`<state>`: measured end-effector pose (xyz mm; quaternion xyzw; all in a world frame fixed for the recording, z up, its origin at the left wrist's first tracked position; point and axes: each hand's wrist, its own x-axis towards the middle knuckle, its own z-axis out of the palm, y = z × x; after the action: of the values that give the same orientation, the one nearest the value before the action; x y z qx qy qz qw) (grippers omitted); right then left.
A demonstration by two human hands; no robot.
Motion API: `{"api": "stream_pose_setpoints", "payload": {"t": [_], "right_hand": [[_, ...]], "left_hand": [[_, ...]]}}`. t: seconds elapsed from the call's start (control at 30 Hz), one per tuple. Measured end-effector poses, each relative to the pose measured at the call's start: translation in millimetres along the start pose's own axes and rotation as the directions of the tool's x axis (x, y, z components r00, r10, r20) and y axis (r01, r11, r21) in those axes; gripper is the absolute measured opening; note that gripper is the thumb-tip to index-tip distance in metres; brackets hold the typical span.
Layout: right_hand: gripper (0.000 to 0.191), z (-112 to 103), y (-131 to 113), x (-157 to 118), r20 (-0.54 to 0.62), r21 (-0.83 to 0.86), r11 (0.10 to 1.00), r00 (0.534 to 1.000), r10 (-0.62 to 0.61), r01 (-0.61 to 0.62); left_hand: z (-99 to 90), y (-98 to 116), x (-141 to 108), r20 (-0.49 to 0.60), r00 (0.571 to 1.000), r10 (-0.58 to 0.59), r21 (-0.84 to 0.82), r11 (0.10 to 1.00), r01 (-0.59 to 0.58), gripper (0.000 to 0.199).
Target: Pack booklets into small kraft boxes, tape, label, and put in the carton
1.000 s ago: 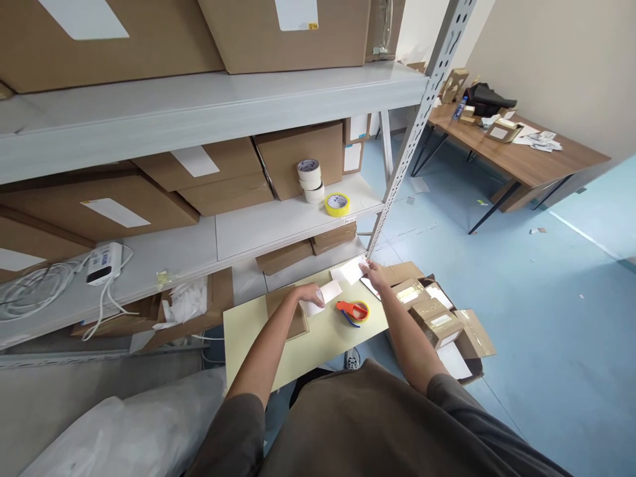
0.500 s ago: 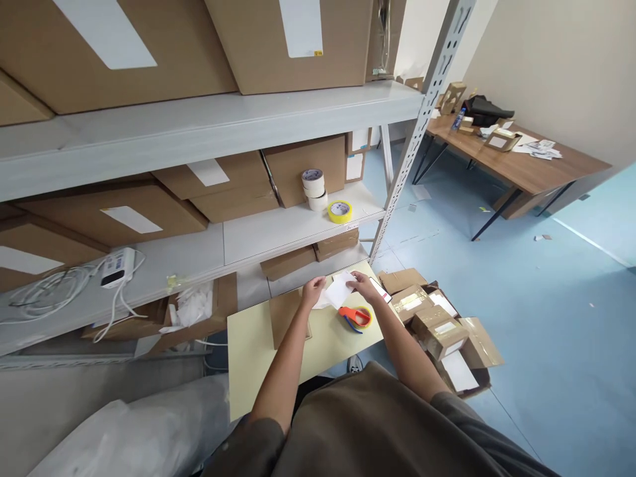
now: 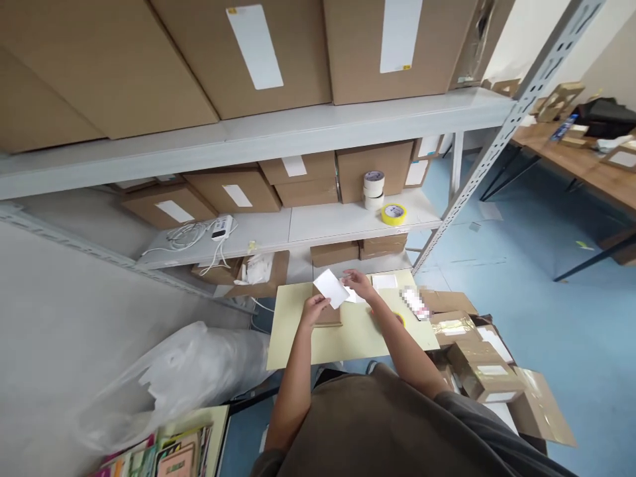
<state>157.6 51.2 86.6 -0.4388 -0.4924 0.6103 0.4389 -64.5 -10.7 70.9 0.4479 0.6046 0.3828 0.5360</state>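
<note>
The left hand (image 3: 314,310) pinches a white paper sheet (image 3: 330,287) by its near edge, above brown cardboard (image 3: 330,317) on the pale yellow table (image 3: 291,331). Just right of the sheet, the right hand (image 3: 360,285) curls; whether it pinches anything, I cannot tell

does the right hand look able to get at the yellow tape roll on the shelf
Probably yes: the yellow tape roll sits near the front of the shelf, nothing standing before it. The right hand is lower, over the table by the white paper, so it would need to rise.
</note>
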Motion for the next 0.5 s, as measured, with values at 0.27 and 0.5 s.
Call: {"api": "stream_pose_setpoints", "payload": {"t": [0.27, 0.5], "right_hand": [[0.030, 15.3, 12.3, -63.0, 0.107, 0.009, 0.994, 0.988, 0.111, -0.113], [0.024, 21.7, 2.9, -64.4, -0.008, 0.051, 0.992, 0.993, 0.114, -0.113]], "left_hand": [[4.3, 22.4, 4.0, -0.050, 0.997, 0.055, -0.116, 0.991, -0.061, 0.046], [21.2, 20.8, 9.0, -0.045, 0.998, 0.046, -0.108, 0.993, -0.051, 0.049]]}}
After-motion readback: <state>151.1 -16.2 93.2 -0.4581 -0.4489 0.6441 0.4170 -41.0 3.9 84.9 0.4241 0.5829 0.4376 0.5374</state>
